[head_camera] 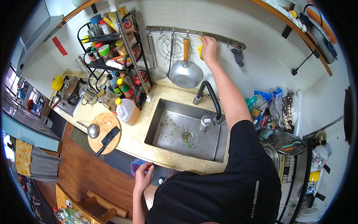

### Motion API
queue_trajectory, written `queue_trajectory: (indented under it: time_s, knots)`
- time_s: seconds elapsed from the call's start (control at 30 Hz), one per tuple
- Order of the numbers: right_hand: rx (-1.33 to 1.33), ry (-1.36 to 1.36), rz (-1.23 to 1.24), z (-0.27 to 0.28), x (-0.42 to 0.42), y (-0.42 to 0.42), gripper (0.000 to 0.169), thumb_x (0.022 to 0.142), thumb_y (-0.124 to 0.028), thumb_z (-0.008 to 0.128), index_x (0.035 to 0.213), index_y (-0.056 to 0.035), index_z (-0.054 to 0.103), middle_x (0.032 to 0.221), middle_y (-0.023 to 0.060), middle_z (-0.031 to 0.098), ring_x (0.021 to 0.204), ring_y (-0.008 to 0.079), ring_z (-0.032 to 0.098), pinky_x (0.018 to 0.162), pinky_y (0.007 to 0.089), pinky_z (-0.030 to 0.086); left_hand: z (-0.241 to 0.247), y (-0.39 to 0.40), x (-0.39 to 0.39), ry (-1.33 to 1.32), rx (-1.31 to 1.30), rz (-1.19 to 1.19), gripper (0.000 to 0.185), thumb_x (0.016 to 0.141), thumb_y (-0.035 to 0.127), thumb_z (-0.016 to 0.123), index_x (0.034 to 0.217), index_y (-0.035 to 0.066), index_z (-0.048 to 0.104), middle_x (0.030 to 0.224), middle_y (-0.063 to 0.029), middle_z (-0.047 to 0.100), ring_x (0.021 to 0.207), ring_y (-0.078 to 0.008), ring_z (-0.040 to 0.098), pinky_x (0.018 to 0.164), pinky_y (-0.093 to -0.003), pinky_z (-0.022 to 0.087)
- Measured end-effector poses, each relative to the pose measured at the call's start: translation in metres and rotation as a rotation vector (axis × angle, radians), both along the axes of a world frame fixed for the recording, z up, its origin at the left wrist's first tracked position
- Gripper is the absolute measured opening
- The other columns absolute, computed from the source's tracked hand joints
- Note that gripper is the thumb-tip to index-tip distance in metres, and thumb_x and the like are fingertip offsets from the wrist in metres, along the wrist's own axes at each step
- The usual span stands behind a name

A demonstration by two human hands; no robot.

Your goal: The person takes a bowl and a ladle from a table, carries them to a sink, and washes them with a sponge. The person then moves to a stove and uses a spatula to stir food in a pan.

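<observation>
My right hand (210,48) reaches up to the metal hook rail (167,29) on the wall, its fingers closed on a yellow item (200,52) at one of the hooks. Beside it on the rail hang a wok with a wooden handle (186,75), a ladle, a wire rack and a strainer. A dark mesh scrubber (238,57) hangs to the right. My left hand (144,175) is low in front of the counter edge, fingers curled loosely, holding nothing visible. Below lies the steel sink (173,137) with green scraps around its drain.
A black faucet (211,92) arches over the sink. Left of it stand a jug (127,112), a bottle-filled spice rack (106,67) and a round wooden board (107,120) bearing a black cleaver (109,137) and a perforated ladle (93,130). Bags and dishes crowd the right side.
</observation>
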State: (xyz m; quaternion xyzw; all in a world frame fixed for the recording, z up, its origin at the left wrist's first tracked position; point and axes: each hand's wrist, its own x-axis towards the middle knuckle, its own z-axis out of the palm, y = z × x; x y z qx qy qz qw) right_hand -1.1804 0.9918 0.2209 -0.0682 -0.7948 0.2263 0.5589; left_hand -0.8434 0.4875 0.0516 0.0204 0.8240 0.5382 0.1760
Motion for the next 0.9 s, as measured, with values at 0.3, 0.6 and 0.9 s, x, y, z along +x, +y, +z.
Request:
queue_trajectory:
  time_s: [0.3,0.6,0.9]
  knots:
    - [0.034,-0.068,0.012,0.002,0.007,-0.005,0.012,0.088,-0.016,0.069,0.092,-0.0073,0.075,0.094,0.0138,0.071,0.087,0.0359,0.067,0.079,0.0459,0.053,-0.007,-0.003,0.0,0.002,0.012,0.006,0.022,0.095,0.015,0.068,0.109,-0.002,0.071,0.092,-0.0098,0.069,0.079,-0.0137,0.06,0.069,-0.0292,0.05]
    - [-0.022,-0.018,0.035,0.001,0.009,-0.003,0.011,0.087,-0.014,0.069,0.093,-0.006,0.075,0.092,0.0152,0.073,0.086,0.0367,0.069,0.079,0.0447,0.054,-0.009,-0.002,-0.001,0.042,-0.003,-0.028,0.022,0.1,0.013,0.063,0.113,-0.004,0.068,0.085,-0.0001,0.065,0.074,-0.0063,0.057,0.064,-0.0227,0.047]
    - [-0.081,0.082,-0.014,0.01,0.006,-0.003,0.01,0.089,-0.013,0.068,0.092,-0.0046,0.073,0.089,0.016,0.072,0.084,0.0368,0.069,0.077,0.0451,0.054,-0.008,-0.004,-0.003,0.013,0.012,-0.025,0.021,0.099,0.014,0.064,0.112,-0.002,0.069,0.086,-0.0026,0.066,0.072,-0.0077,0.057,0.06,-0.0245,0.047]
